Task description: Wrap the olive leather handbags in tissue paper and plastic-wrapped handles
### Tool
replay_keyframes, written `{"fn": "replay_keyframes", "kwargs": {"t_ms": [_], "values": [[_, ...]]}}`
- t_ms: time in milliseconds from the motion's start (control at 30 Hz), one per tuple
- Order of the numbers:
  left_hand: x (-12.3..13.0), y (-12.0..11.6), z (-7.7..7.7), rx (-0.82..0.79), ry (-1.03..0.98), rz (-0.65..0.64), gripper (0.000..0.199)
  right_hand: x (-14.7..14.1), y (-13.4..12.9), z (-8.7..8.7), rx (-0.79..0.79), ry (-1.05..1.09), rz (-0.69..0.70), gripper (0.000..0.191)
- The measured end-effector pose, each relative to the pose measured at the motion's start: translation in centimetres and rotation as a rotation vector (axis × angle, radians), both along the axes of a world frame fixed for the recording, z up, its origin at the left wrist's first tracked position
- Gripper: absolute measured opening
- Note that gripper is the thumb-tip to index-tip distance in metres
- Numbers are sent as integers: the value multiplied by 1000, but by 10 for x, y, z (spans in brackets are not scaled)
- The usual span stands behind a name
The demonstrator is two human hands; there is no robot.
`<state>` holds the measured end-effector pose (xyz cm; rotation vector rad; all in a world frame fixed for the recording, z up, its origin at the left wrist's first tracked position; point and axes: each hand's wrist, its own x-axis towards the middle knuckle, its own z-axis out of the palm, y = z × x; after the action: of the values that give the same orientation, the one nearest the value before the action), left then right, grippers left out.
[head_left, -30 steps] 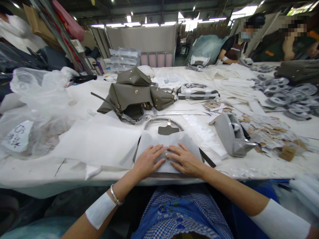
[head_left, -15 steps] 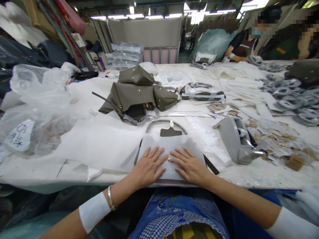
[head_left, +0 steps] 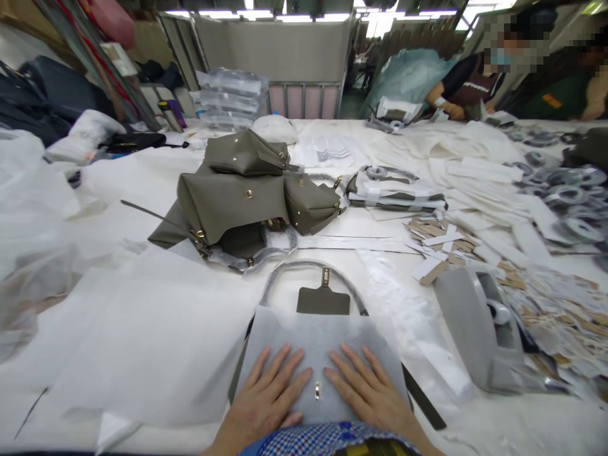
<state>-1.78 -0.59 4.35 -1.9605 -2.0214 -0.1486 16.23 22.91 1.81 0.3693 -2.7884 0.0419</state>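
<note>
A handbag lies flat at the table's near edge, its front covered by a sheet of white tissue paper [head_left: 313,335]. My left hand [head_left: 273,389] rests flat on the left half of the sheet, fingers spread. On the right half lies my right hand [head_left: 368,386], also flat with fingers apart. Between them a small gold clasp [head_left: 317,391] pokes through the paper. Above the sheet show the bag's olive flap tab [head_left: 323,300] and its wrapped round handle [head_left: 275,275]. An olive strap [head_left: 422,396] sticks out at the right.
Several olive handbags [head_left: 232,199] are heaped beyond. Loose tissue sheets [head_left: 142,335] spread at the left. A grey tape dispenser [head_left: 475,323] stands at the right, near paper scraps [head_left: 555,310]. A wrapped bag [head_left: 396,190] lies farther back. A co-worker [head_left: 470,79] is at the far right.
The view has tipped and come closer, so the table things appear larger and the bag lower. Both hands stay flat on the tissue paper, either side of the clasp.
</note>
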Motion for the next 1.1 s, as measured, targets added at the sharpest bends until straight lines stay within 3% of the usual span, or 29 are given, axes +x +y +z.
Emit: {"fn": "replay_keyframes", "kwargs": {"t_ms": [100, 200, 400, 533, 700, 767, 900, 1100], "values": [[-15, 5, 0, -9, -46, -1, 39, -4, 11, -9, -42, 74, 15, 49], [-29, 18, 12, -68, -124, 55, 38, -13, 19, -3, -73, 58, -41, 47], [-39, 50, 28, -181, -247, 136, 52, -36, 21, 20, -66, -51, -208, 50], [-41, 53, 35, -197, -375, 148, 50, -46, 21, 38, -135, -168, -233, 49], [-46, 54, 63, -270, -558, 166, 43, -52, 23, 75, -271, -330, -273, 39], [-46, 55, 68, -296, -599, 183, 36, -51, 23, 83, -332, -364, -253, 32], [-43, 55, 57, -310, -582, 209, 24, -49, 22, 74, -312, -314, -254, 22], [-48, 57, 31, -348, -522, 254, 27, -58, 28, 53, -191, -297, -234, 39]]}}
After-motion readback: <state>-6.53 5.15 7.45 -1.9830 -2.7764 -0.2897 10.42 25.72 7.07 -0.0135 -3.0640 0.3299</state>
